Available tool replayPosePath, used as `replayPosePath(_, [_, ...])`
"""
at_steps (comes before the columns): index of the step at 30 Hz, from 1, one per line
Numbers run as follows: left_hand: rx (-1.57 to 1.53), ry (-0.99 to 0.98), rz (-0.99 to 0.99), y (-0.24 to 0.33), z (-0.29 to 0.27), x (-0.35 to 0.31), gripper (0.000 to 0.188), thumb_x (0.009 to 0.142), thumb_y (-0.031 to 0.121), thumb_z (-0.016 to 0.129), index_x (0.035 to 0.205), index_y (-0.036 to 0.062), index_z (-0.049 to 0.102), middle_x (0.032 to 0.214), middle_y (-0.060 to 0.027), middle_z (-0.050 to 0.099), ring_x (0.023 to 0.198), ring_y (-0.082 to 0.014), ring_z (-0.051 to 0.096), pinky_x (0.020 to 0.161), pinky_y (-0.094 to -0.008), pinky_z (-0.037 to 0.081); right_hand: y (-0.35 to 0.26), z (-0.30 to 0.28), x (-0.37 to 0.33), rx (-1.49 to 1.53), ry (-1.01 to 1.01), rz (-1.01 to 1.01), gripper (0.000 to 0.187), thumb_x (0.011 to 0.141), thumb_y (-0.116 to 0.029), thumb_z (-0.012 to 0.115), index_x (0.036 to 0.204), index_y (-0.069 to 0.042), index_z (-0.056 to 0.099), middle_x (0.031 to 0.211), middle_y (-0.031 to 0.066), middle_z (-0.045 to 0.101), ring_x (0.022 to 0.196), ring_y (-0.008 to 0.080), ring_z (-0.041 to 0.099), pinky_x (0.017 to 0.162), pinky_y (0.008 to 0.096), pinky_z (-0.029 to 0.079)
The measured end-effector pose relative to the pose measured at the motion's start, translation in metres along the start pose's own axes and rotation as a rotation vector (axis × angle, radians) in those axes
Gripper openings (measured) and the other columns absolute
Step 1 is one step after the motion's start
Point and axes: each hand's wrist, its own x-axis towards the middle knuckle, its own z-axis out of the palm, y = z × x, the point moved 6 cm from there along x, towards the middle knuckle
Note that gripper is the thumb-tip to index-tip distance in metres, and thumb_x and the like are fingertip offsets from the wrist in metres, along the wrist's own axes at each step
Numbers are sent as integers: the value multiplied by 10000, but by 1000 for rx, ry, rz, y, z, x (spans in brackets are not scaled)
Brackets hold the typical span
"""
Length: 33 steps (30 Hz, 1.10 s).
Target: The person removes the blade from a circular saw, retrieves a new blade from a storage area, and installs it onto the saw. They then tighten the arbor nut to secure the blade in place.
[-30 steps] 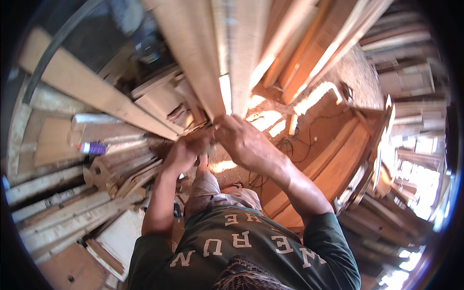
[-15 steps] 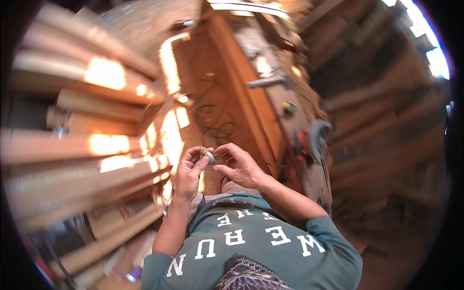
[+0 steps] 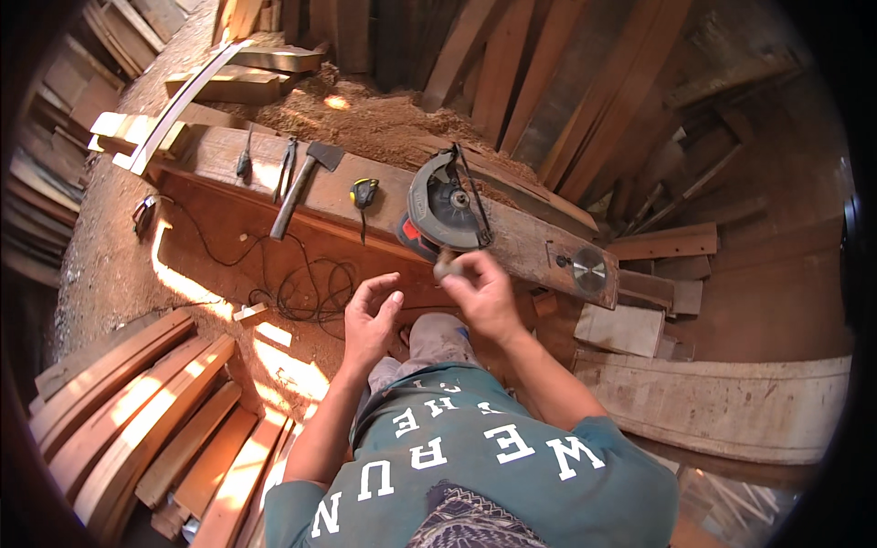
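My right hand (image 3: 484, 297) pinches a small, roundish metal piece (image 3: 446, 267), partly hidden by the fingers and slightly blurred. It is at the near side of a red circular saw (image 3: 422, 236), which lies on a thick wooden plank with its grey guard and spindle facing up. Lower and to the left, my left hand (image 3: 368, 321) hovers with bent fingers apart from the thumb and nothing visible in it. On the plank's right end rest a round saw blade (image 3: 588, 270) and a thin L-shaped hex key (image 3: 555, 255).
Along the plank (image 3: 521, 251) lie a yellow-black tape measure (image 3: 364, 192), a hatchet (image 3: 297, 192), pliers (image 3: 285, 169) and a screwdriver (image 3: 244, 163). A black cable (image 3: 315, 292) coils on the dusty ground. Stacked boards (image 3: 174, 429) stand at the lower left; sawdust (image 3: 375, 119) heaps behind the plank.
My view has swung right, toward the plank and saw. The small metal piece has passed from my left hand to my right, which has moved out toward the saw.
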Motion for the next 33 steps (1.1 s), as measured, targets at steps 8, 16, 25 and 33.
replayPosePath(8, [263, 1, -15, -18, 14, 80, 310, 1024, 86, 690, 1315, 1, 627, 1237, -69, 685, 1113, -134, 647, 988, -305, 531, 61, -150, 61, -347, 416, 54, 174, 947, -91, 746, 1098, -9, 724, 999, 61, 720, 819, 140, 675, 724, 303, 530])
replayPosePath(16, [288, 163, -119, -55, 50, 120, 634, 1006, 165, 730, 1526, -4, 410, 1345, -207, 654, 1215, -251, 647, 1046, -380, 518, 72, -136, 118, -543, 101, -70, 231, 890, -99, 765, 1107, -20, 750, 1053, 171, 679, 963, 345, 680, 857, 418, 541])
replayPosePath(25, [251, 188, -79, -63, 71, 130, 647, 1009, 129, 720, 1546, 7, 380, 1225, -152, 679, 1105, -195, 651, 984, -353, 534, 66, -128, 143, -526, -81, -192, 227, 901, -75, 731, 1115, 2, 732, 1042, 181, 664, 959, 377, 675, 859, 438, 548])
replayPosePath(33, [210, 160, -73, -67, 69, 131, 638, 1012, 112, 712, 1545, 10, 376, 1188, -137, 681, 1078, -180, 645, 962, -341, 531, 57, -125, 141, -553, -96, -240, 209, 905, -57, 717, 1108, -5, 723, 1030, 187, 650, 945, 399, 668, 838, 463, 549])
